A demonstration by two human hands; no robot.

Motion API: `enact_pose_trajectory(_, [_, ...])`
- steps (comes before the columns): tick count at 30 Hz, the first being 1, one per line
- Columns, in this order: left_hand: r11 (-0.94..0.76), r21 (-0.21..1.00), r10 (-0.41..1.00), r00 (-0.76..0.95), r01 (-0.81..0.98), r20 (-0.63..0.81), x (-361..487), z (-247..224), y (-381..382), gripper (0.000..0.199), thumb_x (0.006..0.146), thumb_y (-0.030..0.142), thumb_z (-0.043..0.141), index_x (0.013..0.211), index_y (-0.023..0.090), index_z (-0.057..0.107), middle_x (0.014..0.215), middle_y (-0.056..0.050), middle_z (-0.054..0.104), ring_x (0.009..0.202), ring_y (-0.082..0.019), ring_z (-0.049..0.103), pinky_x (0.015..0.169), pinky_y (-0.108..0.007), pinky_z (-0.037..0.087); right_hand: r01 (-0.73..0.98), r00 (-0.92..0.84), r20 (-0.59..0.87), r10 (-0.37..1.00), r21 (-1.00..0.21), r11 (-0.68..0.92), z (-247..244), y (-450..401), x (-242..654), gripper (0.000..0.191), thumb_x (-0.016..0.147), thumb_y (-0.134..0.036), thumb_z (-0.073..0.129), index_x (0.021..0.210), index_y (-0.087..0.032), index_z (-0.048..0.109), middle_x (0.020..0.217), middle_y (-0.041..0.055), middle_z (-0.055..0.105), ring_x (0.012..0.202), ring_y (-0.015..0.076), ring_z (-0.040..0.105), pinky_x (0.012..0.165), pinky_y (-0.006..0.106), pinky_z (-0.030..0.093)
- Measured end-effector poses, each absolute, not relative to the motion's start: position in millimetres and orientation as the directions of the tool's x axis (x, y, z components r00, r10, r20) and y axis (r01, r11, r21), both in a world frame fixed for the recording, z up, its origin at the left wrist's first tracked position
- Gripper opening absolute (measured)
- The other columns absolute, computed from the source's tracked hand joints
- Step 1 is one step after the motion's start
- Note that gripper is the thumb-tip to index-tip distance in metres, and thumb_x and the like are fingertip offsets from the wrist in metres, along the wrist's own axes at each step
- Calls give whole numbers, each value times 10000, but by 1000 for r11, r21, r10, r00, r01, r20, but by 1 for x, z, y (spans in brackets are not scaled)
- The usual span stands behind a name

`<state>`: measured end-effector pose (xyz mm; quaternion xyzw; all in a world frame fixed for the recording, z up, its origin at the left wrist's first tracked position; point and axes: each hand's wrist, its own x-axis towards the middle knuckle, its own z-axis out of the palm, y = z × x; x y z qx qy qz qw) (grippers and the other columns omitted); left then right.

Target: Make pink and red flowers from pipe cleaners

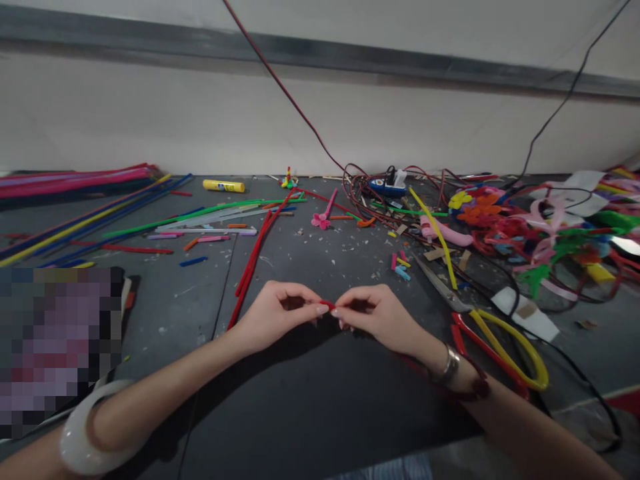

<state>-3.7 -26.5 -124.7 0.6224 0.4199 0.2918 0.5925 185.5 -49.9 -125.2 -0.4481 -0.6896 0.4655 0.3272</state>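
Nearest the camera, the left forearm [135, 410] carries a wide white bangle [73, 447], and the right wrist a metal bangle [450, 364]. Both hands are raised just above the dark worktop [310, 407], fingers curled. The left hand [277, 317] and right hand [375, 317] meet at the fingertips, each grasping a short red pipe cleaner [327, 305], most of which the fingers hide. This close, two-handed pinch gives sound control; the piece appears best kept between the fingertips, clear of the worktop.

Just beyond the left hand lie long red pipe cleaners [253, 273]. Right of the right hand are scissors [440, 285], blades pointing away from the hands. Farther on lie a pink pipe-cleaner flower [321, 221] and a yellow glue stick [223, 186]. A bundle of pipe cleaners [75, 180] occupies the far left. At the far right are a heap of colourful craft shapes [550, 227] and a power strip [387, 183] among tangled wires [360, 197], before the white wall [150, 113].
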Motion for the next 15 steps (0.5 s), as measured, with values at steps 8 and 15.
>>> enact_pose_trajectory(8, [111,979,775,602,171,-193,1,-129,-36,210,724,303,631,797,122,709,739,-60,715,664,-146,636,655,-230,494,-236,-210,-169,963,-947,-218,-126,-44,179,133,723,-265,631,664,-153,592,559,-39,550,518,55,477,523,179,361])
enact_pose_trajectory(15, [212,972,698,680,103,-225,2,-129,-42,240,788,310,565,767,107,693,706,-63,697,611,-123,626,615,-224,493,-130,-185,-149,971,-976,-174,-124,-49,172,165,737,-281,600,657,-151,536,543,-17,602,470,69,515,497,188,393])
